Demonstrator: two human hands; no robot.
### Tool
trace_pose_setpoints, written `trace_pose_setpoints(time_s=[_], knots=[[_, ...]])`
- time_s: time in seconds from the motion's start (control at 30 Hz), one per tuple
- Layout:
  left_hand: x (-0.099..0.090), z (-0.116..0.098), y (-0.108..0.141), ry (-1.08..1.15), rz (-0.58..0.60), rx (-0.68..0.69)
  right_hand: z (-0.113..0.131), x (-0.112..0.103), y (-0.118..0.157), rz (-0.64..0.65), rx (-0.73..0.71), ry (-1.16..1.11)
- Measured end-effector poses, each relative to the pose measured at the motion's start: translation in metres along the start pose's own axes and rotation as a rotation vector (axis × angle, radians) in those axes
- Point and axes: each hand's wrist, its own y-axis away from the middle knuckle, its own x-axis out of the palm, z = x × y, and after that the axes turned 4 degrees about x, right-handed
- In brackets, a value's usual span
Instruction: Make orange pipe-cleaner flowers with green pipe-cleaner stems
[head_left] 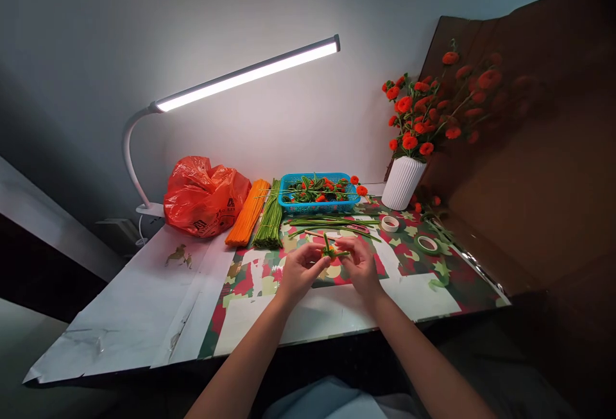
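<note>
Above the patterned table, a small green and orange flower piece (329, 251) is held between both hands, with a short green stem pointing up and another to the right. My left hand (304, 269) pinches it from the left with thumb and fingers. From the right, my right hand (360, 265) grips its other side, thumb and fingers closed round it. Fingers hide part of the piece. Loose green stems (332, 221) and a thin wooden stick (315, 234) lie just behind the hands.
A blue basket (283, 199) holds flowers and leaves. Orange stems (249, 213), green stems (270, 217) and a red bag (205, 197) are left. At right stand a white vase (403, 184), white tape (389, 224) and green tape (427, 244). A lamp (250, 74) hangs above.
</note>
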Motion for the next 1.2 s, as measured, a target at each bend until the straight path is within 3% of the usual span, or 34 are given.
trace_pose_setpoints(time_s=[0.17, 0.43, 0.67, 0.77, 0.87, 0.97, 1.2], knots=[[-0.001, 0.000, 0.001, -0.026, 0.030, 0.010, 0.000, 0.001, -0.004, 0.101, 0.154, -0.148], [0.000, -0.001, 0.001, -0.040, 0.077, 0.002, -0.002, 0.000, -0.005, 0.050, 0.268, -0.185], [-0.001, 0.002, 0.001, -0.020, 0.113, -0.029, -0.010, 0.000, -0.006, 0.052, 0.491, -0.330], [0.000, 0.004, 0.000, 0.014, 0.086, -0.044, -0.010, 0.002, -0.005, -0.010, 0.423, -0.279], [0.001, 0.005, -0.002, 0.041, -0.013, -0.053, -0.007, 0.002, -0.003, -0.078, 0.220, -0.145], [0.001, 0.006, -0.003, 0.067, -0.062, -0.067, -0.005, 0.002, -0.002, -0.015, 0.076, -0.074], [0.001, 0.005, -0.003, 0.150, -0.064, -0.100, -0.001, 0.000, -0.003, 0.065, 0.114, -0.010]])
